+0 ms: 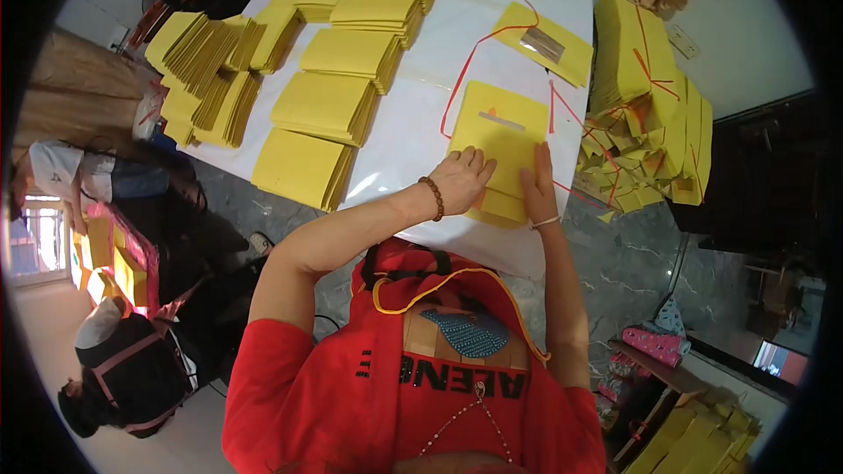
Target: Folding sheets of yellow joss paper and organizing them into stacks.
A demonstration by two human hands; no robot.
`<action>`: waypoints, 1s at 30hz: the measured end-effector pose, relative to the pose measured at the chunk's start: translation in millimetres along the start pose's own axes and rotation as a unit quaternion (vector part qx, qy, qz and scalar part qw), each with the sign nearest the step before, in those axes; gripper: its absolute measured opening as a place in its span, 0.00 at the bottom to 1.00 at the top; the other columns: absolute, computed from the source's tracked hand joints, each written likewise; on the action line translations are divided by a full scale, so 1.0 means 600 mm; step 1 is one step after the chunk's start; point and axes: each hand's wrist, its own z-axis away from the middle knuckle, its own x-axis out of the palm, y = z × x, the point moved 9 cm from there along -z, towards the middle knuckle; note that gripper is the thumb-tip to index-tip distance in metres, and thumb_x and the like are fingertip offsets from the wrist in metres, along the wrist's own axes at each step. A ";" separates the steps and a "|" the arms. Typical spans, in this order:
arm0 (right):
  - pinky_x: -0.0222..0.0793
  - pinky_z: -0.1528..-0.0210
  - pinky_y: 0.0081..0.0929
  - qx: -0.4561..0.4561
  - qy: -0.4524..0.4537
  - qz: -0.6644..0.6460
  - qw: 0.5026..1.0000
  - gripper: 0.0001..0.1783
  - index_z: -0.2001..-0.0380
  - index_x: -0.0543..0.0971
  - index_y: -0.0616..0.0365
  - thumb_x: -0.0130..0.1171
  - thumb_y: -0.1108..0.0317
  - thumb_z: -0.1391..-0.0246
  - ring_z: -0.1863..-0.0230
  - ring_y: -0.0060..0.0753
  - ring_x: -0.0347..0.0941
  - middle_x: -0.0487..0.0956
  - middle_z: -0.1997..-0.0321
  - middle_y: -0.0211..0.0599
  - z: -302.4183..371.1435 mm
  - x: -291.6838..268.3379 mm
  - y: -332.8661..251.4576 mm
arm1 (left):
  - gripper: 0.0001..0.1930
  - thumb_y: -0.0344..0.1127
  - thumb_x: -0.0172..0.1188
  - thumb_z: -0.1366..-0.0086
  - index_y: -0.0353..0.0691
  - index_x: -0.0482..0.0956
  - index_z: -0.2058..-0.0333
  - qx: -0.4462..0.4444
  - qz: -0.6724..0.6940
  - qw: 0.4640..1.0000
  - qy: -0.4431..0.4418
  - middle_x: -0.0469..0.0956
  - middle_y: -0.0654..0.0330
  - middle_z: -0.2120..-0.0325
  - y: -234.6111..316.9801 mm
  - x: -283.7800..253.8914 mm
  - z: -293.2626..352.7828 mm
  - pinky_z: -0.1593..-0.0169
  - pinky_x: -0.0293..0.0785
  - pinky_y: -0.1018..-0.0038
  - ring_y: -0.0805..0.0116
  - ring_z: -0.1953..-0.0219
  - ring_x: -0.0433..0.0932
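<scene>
Left of centre, fanned piles of yellow sheets [320, 110] crowd the white table [421, 79] out to its near-left edge, so a swing of your elbow could, I judge, tip the overhanging pile [303, 168] onto the floor. At centre, your left hand [461, 180] lies palm-down, fingers loosely spread, gripping nothing, on the small yellow stack [500, 136]; the right hand [537, 189] lies flat and open on its right side, also pressing only. A red string [470, 61] loops just above the stack and loose yellow scraps [628, 180] sit right, so uneven pressure may skew the sheets or snag the string.
</scene>
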 end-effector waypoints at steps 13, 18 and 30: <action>0.59 0.50 0.21 0.207 0.157 -0.319 0.911 0.23 0.43 0.64 0.56 0.45 0.61 0.39 0.44 0.27 0.62 0.65 0.42 0.33 0.118 -0.046 0.091 | 0.27 0.32 0.58 0.57 0.37 0.70 0.53 -0.009 -0.005 0.994 0.106 0.74 0.58 0.63 -0.023 -0.103 0.007 0.62 0.69 0.70 0.63 0.61 0.72; 0.60 0.50 0.26 0.219 0.139 -0.305 0.916 0.23 0.42 0.64 0.55 0.42 0.59 0.38 0.46 0.29 0.65 0.65 0.41 0.34 0.114 -0.043 0.092 | 0.22 0.29 0.52 0.50 0.40 0.73 0.53 -0.058 -0.027 0.987 0.146 0.75 0.56 0.56 -0.099 -0.272 0.190 0.53 0.68 0.68 0.61 0.55 0.73; 0.57 0.45 0.23 0.141 0.112 -0.280 0.943 0.21 0.45 0.66 0.62 0.42 0.65 0.39 0.44 0.29 0.62 0.66 0.44 0.38 0.087 0.008 0.051 | 0.22 0.29 0.49 0.46 0.43 0.69 0.49 -0.244 -0.172 0.954 0.010 0.71 0.58 0.52 -0.245 -0.195 0.429 0.46 0.61 0.63 0.60 0.48 0.67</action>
